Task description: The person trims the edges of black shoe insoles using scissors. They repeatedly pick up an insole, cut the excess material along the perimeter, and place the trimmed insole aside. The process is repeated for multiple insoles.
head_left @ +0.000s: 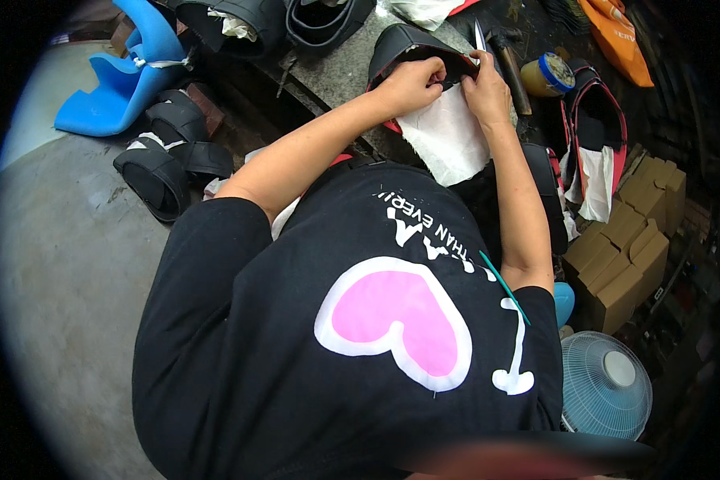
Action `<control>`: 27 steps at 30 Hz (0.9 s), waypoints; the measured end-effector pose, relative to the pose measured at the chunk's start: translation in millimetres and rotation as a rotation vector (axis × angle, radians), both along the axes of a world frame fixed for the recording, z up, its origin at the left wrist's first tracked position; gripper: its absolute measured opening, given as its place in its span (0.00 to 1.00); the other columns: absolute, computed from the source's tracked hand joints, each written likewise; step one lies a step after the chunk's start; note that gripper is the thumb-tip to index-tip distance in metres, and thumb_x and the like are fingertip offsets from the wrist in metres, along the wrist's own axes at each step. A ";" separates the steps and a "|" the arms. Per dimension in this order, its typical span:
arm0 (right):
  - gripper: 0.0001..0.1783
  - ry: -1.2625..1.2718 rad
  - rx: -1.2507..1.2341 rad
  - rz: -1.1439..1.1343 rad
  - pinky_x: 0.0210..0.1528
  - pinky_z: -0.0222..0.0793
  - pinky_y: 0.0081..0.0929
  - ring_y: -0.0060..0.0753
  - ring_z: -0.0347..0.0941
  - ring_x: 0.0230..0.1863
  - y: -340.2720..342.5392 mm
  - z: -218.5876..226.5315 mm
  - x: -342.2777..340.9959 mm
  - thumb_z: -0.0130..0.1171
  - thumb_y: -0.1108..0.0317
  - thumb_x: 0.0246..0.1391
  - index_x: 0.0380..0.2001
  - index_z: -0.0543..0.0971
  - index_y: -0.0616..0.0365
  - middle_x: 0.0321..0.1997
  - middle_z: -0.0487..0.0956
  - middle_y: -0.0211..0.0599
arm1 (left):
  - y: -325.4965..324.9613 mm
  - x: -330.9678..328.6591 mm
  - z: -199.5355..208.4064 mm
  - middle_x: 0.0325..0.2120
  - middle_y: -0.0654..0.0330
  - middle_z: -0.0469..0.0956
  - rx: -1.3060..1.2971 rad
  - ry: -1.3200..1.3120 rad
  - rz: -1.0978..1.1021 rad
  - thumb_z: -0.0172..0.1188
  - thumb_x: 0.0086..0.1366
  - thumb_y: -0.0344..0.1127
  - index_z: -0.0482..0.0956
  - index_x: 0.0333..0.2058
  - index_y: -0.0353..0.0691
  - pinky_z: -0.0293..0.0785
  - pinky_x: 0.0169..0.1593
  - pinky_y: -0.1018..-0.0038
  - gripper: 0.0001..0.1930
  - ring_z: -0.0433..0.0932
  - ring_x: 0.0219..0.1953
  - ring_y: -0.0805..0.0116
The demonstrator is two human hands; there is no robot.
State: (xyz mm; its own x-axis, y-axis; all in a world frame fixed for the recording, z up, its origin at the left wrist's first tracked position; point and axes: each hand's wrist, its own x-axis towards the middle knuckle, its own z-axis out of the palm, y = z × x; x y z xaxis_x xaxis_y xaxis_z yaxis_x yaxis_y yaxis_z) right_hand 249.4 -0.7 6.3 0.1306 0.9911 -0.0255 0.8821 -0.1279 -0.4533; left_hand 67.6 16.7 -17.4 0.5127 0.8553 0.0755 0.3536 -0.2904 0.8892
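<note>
In front of me, near the top, is a black rounded piece (404, 44) like a shoe upper, with a red edge. White cloth lining (448, 136) hangs out of it toward my lap. My left hand (414, 84) lies at its opening, fingers curled in a pinch beside the cloth's upper end. What those fingertips grip is hidden. My right hand (488, 94) is closed on the right side of the rim, thumb and fingers pinching the edge. Just beyond it a pointed metal blade (478, 36) sticks up; whether I hold it is unclear.
A hammer (514, 76) and a blue-lidded jar (547, 74) lie right of my right hand. Similar red-edged pieces (596, 136) stand farther right, above cardboard boxes (624, 240) and a fan (606, 384). Black pieces (172, 152) and a blue foam form (120, 84) are at left.
</note>
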 end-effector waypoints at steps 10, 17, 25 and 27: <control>0.32 -0.131 -0.123 -0.038 0.46 0.71 0.44 0.52 0.79 0.46 -0.6 16.4 -16.0 0.65 0.58 0.47 0.57 0.68 0.40 0.41 0.83 0.43 | 13.1 -3.1 6.7 0.37 0.53 0.81 0.041 -0.018 0.064 0.60 0.60 0.29 0.75 0.43 0.34 0.75 0.44 0.71 0.12 0.81 0.38 0.64; 0.30 -0.092 0.119 -0.131 0.48 0.72 0.45 0.51 0.78 0.48 6.8 46.7 10.1 0.63 0.66 0.49 0.57 0.69 0.40 0.47 0.80 0.40 | 14.2 -23.0 26.7 0.40 0.48 0.78 0.232 0.075 0.034 0.54 0.59 0.28 0.76 0.41 0.35 0.73 0.51 0.62 0.11 0.78 0.44 0.50; 0.24 0.078 0.442 0.481 0.51 0.72 0.35 0.42 0.75 0.47 -64.5 34.9 -22.3 0.65 0.71 0.47 0.50 0.76 0.52 0.49 0.79 0.35 | 2.3 -26.5 17.6 0.36 0.50 0.76 0.367 0.001 0.097 0.54 0.61 0.25 0.77 0.40 0.35 0.76 0.46 0.65 0.09 0.79 0.41 0.52; 0.19 0.168 0.317 0.516 0.50 0.72 0.36 0.44 0.76 0.46 -79.9 21.4 -33.4 0.65 0.66 0.50 0.47 0.78 0.53 0.46 0.79 0.36 | -3.4 -39.3 14.3 0.36 0.50 0.76 0.428 0.131 0.028 0.54 0.60 0.26 0.77 0.39 0.36 0.76 0.46 0.64 0.08 0.79 0.40 0.52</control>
State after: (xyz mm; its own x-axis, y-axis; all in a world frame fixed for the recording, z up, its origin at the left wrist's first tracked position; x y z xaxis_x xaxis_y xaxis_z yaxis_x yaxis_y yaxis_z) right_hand 216.0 -80.7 27.7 -0.3468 0.8880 0.3018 0.7076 0.4589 -0.5373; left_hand 28.3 13.3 -3.1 0.5182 0.7752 0.3612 0.4686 -0.6106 0.6384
